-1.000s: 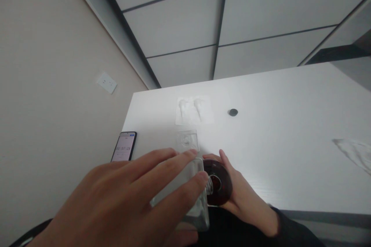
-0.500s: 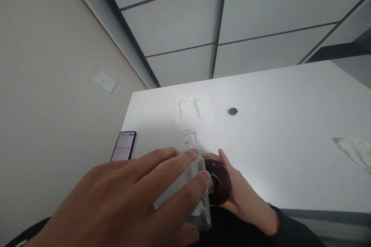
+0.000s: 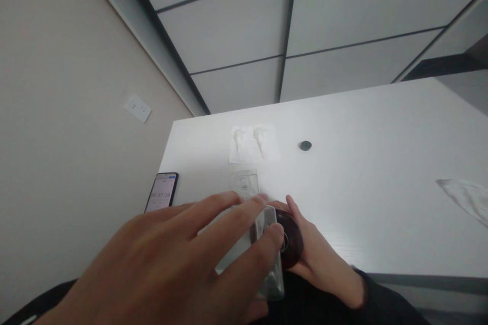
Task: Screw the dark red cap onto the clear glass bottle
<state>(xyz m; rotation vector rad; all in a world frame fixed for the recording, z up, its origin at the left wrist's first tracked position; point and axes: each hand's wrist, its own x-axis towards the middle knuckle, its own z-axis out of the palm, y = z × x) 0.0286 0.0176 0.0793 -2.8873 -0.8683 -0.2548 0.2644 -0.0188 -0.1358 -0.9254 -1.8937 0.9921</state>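
Observation:
My left hand (image 3: 190,254) is wrapped over a clear, square-sided bottle (image 3: 277,284), its fingers lying along the upper side. That bottle is tilted sideways, its mouth end against the opening of a dark reddish-brown round bottle (image 3: 294,238). Around the dark bottle's right side curls my right hand (image 3: 322,261), closed on it. Where the two necks meet is mostly covered by my left fingertips, so I cannot tell whether anything flows between them. Just beyond my left fingers lies a clear plastic piece (image 3: 244,181) on the table.
A translucent sheet with two white nozzle-like pieces (image 3: 251,143) lies farther back on the white table (image 3: 366,162). Right of it is a small dark round cap (image 3: 305,145). A phone (image 3: 163,192) showing a timer lies at left. Crumpled clear plastic (image 3: 467,198) is far right.
My left hand and the clear bottle have shifted slightly right, covering more of the dark bottle's opening. My right hand has stayed nearly still.

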